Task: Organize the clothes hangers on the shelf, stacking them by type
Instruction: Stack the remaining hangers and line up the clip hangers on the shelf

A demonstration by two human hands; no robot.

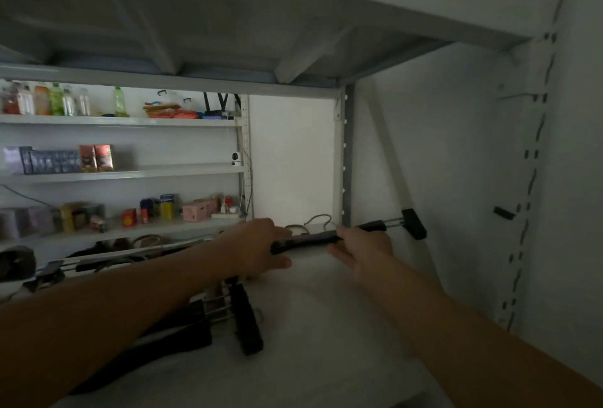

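Observation:
A black clip hanger (368, 228) with a metal rod and a black end clip (414, 223) lies across the back of the white shelf (326, 326). My left hand (257, 244) grips its left part and my right hand (362, 251) holds its middle from below. A pile of black clip hangers (228, 319) lies on the shelf under my left forearm. More dark hangers (98, 261) stretch along the shelf's left rear edge. A wire hanger hook (318, 220) shows behind my hands.
A white upright post (347, 153) and a slanted brace (391, 159) stand at the shelf's back right. The upper shelf's underside (228, 16) hangs low overhead. Beyond, wall shelves (124, 172) hold bottles, boxes and a small white camera (236, 158). A slotted rail (535, 179) runs down the right wall.

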